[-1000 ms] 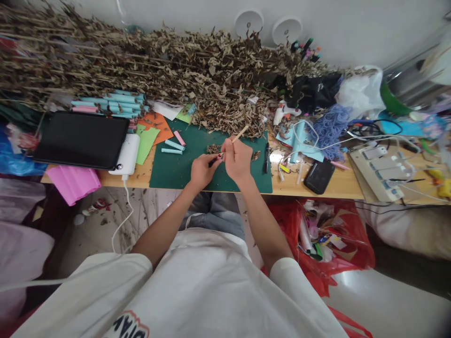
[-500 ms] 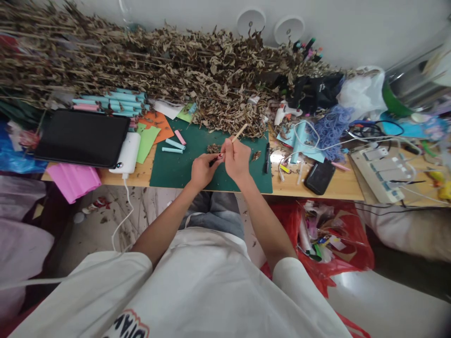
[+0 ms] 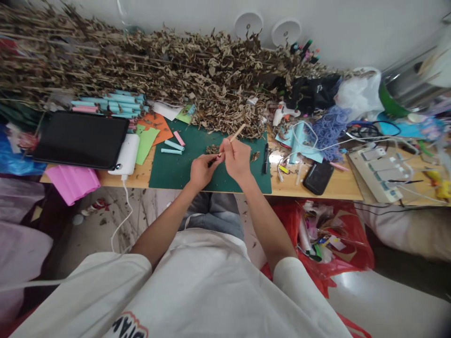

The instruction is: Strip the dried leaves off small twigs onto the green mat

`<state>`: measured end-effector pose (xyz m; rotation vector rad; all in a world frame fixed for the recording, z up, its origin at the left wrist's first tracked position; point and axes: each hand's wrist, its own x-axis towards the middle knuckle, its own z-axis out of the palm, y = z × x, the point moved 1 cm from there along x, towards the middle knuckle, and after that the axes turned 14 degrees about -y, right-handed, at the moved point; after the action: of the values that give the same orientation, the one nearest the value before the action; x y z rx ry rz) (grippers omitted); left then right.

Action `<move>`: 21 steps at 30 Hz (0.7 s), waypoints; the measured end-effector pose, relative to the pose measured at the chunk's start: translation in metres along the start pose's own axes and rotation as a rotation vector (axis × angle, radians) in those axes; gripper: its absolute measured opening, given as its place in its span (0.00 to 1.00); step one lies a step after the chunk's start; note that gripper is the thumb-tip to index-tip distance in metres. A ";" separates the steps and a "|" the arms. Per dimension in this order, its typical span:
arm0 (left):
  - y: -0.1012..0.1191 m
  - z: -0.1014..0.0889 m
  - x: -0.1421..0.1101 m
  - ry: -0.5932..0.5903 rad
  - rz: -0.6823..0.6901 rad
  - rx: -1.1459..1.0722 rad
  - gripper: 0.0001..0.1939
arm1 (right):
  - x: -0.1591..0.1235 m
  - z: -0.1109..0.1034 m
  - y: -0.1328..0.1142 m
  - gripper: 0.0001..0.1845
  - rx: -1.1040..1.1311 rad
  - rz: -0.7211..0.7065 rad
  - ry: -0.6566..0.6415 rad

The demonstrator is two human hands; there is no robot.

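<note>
My right hand (image 3: 237, 157) is closed around a thin wooden stick (image 3: 238, 132), which points up and away to the right. Against its fingertips, my left hand (image 3: 203, 170) pinches a small thing, almost wholly hidden by the fingers. Both hands are over a dark green cutting mat (image 3: 169, 176). Just behind them lies a little heap of crumbled dry leaf (image 3: 212, 149). To the left on the mat are two light blue paper tubes (image 3: 172, 151) and a pink paper tube (image 3: 179, 138). A black pen (image 3: 265, 158) rests by the mat's right edge.
Dried leafy stalks (image 3: 141, 61) pile along the wall. At left are a black tablet (image 3: 82, 140), a white power bank (image 3: 126, 155) and stacked blue tubes (image 3: 120, 102). At right lie a glue gun (image 3: 284, 113), a black case (image 3: 318, 177) and a power strip (image 3: 378, 171).
My fingers have shifted slightly, and the small reddish end that showed between them is now mostly covered. The stick stays in my right hand. The whole view has moved a little.
</note>
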<state>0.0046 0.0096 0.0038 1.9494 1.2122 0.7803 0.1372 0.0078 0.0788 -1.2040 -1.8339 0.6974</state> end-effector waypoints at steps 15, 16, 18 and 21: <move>0.000 -0.001 0.000 0.011 0.005 0.010 0.09 | -0.001 -0.001 -0.001 0.29 0.040 0.057 -0.025; 0.000 0.000 0.000 0.009 0.006 0.009 0.09 | -0.001 -0.002 -0.002 0.29 0.005 0.048 -0.029; 0.000 0.000 0.000 0.010 0.002 0.005 0.09 | 0.000 -0.002 -0.005 0.29 -0.051 0.027 -0.035; 0.000 0.000 0.000 0.013 0.001 -0.005 0.09 | 0.002 -0.003 -0.005 0.28 -0.089 0.004 -0.051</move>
<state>0.0046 0.0098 0.0035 1.9433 1.2160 0.7972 0.1367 0.0072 0.0851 -1.2583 -1.9221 0.6603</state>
